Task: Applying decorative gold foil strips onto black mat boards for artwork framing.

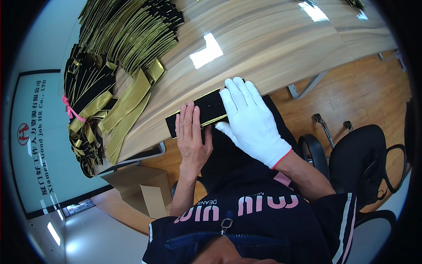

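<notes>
A black strip of fabric with shiny gold edging [210,105] lies along the near edge of the wooden table. My bare left hand [192,136] rests on its left part, fingers stretched out and flat. On the right part lies my right hand [252,121], in a white glove with a red cuff line, its fingers extended and its thumb apart. The glove covers much of the strip's right end. Neither hand is closed round the fabric.
To the left, a large fanned pile of black and gold strips [132,37] covers the table. Nearer are a bundle with a pink tie [71,109] and loose gold ribbons [127,112]. An open cardboard box [143,187] stands below; a black chair [360,154] is at right.
</notes>
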`<state>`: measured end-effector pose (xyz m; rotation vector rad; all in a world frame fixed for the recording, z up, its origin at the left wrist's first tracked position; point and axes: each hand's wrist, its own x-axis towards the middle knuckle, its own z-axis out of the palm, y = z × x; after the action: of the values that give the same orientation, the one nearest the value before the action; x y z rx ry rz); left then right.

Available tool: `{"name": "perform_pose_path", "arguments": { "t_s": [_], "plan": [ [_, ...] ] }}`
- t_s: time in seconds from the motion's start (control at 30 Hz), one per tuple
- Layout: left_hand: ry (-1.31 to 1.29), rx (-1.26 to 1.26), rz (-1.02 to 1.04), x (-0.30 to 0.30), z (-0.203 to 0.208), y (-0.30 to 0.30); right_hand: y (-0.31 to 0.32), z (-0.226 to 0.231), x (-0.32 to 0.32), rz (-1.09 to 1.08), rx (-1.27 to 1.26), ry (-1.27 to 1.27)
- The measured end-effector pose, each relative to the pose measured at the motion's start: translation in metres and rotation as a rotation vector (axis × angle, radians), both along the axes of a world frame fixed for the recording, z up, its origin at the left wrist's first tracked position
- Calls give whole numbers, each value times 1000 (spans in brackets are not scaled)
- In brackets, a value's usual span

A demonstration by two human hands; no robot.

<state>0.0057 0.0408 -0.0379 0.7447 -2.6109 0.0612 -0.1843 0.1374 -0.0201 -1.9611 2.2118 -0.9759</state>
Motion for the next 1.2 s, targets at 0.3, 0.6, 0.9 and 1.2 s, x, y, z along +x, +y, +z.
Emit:
{"name": "perform_pose_path", "arguments": {
  "t_s": [0.3, 0.6, 0.9, 1.2],
  "plan": [
    [-13, 0, -3, 0, 1, -1, 23, 9, -80, 51, -248, -326],
    [-27, 25, -13, -1, 7, 0, 13, 1, -87, 246, -61, 155],
    [-40, -1, -18, 3, 9, -3, 2, 3, -98, 351, -140, 332],
    [-29, -45, -41, 4, 12, -11, -7, -13, -98, 469, -283, 309]
  ]
}}
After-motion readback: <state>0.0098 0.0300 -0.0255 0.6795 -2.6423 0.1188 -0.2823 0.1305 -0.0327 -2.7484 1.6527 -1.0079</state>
